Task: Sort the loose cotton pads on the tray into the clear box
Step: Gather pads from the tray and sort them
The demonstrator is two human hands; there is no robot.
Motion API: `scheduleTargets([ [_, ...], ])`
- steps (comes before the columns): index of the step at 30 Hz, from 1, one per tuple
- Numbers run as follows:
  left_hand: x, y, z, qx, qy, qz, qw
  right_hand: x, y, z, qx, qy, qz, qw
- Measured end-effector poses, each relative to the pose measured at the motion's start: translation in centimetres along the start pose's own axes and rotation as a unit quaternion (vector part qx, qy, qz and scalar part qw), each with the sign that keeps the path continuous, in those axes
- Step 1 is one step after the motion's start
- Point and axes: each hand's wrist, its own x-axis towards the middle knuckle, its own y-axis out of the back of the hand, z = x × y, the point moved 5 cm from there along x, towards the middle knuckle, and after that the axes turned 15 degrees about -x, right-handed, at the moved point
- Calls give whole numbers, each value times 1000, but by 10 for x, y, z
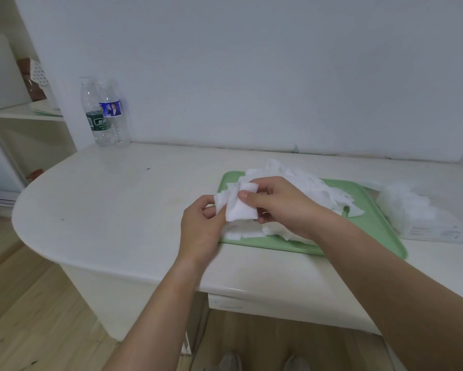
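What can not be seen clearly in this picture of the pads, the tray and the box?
Head view, the clear box: cut off by the right edge and blurred; its fill cannot be told.
The pile of pads on the tray: near part hidden behind the right hand.
The held pads: their number, overlapped and covered by the left hand and right thumb.
The bottle labels: too small to read.

The person's left grip (201, 226) and right grip (281, 207) are pinching a small stack of cotton pads (241, 208) above the green tray (372, 226), which is carrying a loose heap of pads (307, 184); the clear box (412, 218) is sitting just beside it on the white worktop (118, 210).
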Motion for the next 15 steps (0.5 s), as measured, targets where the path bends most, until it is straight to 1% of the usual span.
scheduleTargets([
  [3,0,-1,-1,1,4,-9,1000,6,-5,0,-45,-11,21,999],
  [9,2,1,-2,12,-5,-20,1000,10,-6,6,-72,-41,57,995],
  [15,4,1,-3,-27,-2,-11,1000,13,-4,12,-107,-51,68,991],
])
